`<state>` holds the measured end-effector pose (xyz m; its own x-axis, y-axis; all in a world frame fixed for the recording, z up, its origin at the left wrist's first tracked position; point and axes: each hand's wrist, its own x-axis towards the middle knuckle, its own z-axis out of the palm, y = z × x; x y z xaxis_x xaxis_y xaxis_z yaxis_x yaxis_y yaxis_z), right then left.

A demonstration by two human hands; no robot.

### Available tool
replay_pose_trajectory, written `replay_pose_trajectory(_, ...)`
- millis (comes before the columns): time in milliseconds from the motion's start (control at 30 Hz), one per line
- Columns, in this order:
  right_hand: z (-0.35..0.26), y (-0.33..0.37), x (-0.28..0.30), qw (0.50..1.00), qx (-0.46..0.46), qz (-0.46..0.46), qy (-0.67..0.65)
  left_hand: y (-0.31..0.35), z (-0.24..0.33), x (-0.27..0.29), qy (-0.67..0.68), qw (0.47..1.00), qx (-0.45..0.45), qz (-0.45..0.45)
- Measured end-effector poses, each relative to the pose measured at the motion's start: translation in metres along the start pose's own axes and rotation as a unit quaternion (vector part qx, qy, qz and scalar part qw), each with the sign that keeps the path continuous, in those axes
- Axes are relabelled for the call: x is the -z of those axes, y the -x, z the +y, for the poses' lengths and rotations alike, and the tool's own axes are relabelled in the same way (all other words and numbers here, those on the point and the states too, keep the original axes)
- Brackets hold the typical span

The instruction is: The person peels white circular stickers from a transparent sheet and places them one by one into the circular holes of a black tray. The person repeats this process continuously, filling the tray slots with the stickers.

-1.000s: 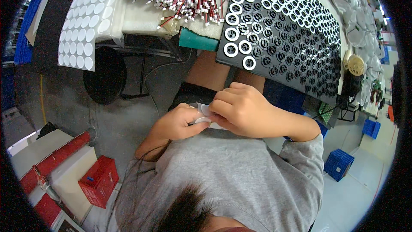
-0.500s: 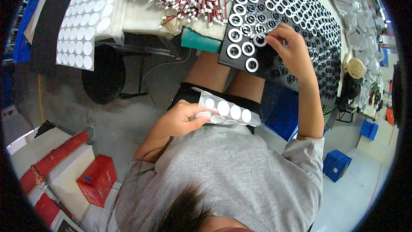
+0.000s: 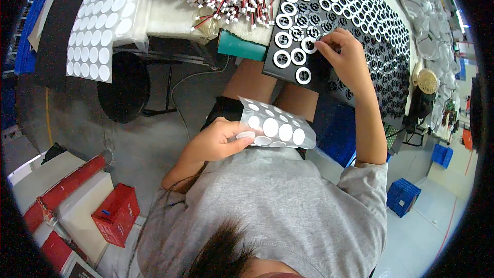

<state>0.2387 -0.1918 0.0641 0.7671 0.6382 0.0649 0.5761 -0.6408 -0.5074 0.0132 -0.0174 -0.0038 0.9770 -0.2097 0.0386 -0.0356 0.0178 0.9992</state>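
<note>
My left hand pinches the edge of a curled clear sheet carrying round white stickers, held above my lap. On the black board, black round parts stand in rows, many with a white ring on top. My right hand is over the near part of this board. Its thumb and forefinger are closed at the edge of a white ring, which rests on or just above one of the parts. The hand partly hides the parts beneath it.
Left on the table lies a large sheet of round white stickers. Beside it are red and black wires with white connectors. A green strip sits at the table edge, with a black round stool below. Clear plastic cups line the right.
The sticker sheet in my left hand has tilted and opened out, showing more rows of stickers. My right hand has shifted slightly left and up, its fingers still at the same white ring.
</note>
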Motion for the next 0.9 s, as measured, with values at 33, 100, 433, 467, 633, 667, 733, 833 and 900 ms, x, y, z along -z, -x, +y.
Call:
replay_pose_trajectory(33,-0.002,0.000,0.000,1.000,-0.007,-0.002,-0.001,0.000,0.000,0.000,-0.002,1.000,0.000,-0.001)
replay_pose_trajectory(100,-0.004,0.000,0.000,1.000,-0.009,-0.001,-0.003,0.000,0.000,0.000,-0.001,1.000,0.002,0.000)
replay_pose_trajectory(433,-0.003,0.003,-0.005,0.998,0.015,0.047,0.033,-0.001,-0.003,-0.001,0.000,1.000,-0.006,-0.006)
replay_pose_trajectory(467,-0.003,0.003,-0.006,0.998,0.018,0.053,0.039,-0.001,-0.003,-0.001,0.004,1.000,0.000,-0.010)
replay_pose_trajectory(633,-0.004,0.003,-0.008,0.996,0.028,0.055,0.069,0.000,-0.001,-0.001,0.013,1.000,0.012,-0.011)
replay_pose_trajectory(667,-0.003,0.003,-0.008,0.995,0.030,0.057,0.070,0.001,-0.001,-0.001,0.017,1.000,0.010,-0.011)
replay_pose_trajectory(733,-0.002,0.003,-0.008,0.994,0.037,0.063,0.085,0.000,0.000,-0.001,0.019,1.000,0.009,-0.010)
replay_pose_trajectory(833,-0.005,0.004,-0.008,0.988,0.060,0.092,0.108,0.000,0.001,-0.002,0.007,1.000,0.010,-0.001)
replay_pose_trajectory(900,-0.016,0.011,-0.006,0.991,0.089,0.071,0.065,0.001,0.002,-0.002,0.004,1.000,0.011,0.005)
